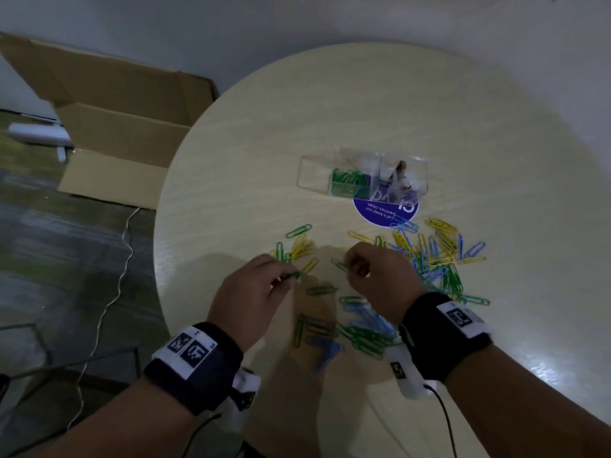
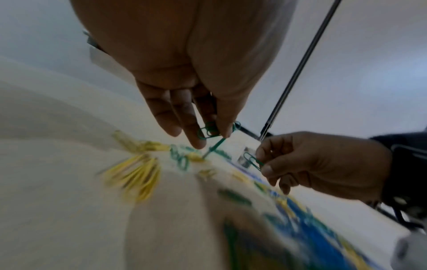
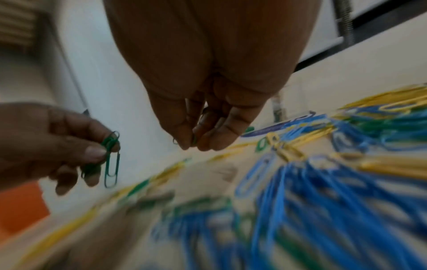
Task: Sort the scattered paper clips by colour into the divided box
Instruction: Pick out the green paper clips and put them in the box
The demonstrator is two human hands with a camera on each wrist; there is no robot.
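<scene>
Leftmost, beyond the round table (image 1: pixel 330 104), an open cardboard box (image 1: pixel 109 127) sits on the floor. Next, the left hand (image 1: pixel 254 292) hovers above the table, thumb and fingers pinching several green clips (image 2: pixel 209 132), one dangling loosely below the others. Just beside it, the right hand (image 1: pixel 373 279) pinches a single green clip (image 2: pixel 253 160) between thumb and forefinger, the remaining fingers curled. Beneath and to the right of both hands lie the scattered paper clips (image 1: pixel 429 256), green, yellow and blue intermixed, densest near the right wrist. Farther from the person stands the clear divided box (image 1: pixel 317 170), partly over a round purple sticker (image 1: pixel 385 214); its middle compartment already holds green clips, the left compartment looks bare, and the contents of the right one cannot be told. Judged stage: gathering green clips for transfer, with yellow and blue not yet begun. Risks: the dangling clip may slip from the left-hand bundle in transit, being only lightly caught; hooked clips may drag a wrong colour along; and a careless release over the thin dividers could drop greens into a neighbouring compartment.
</scene>
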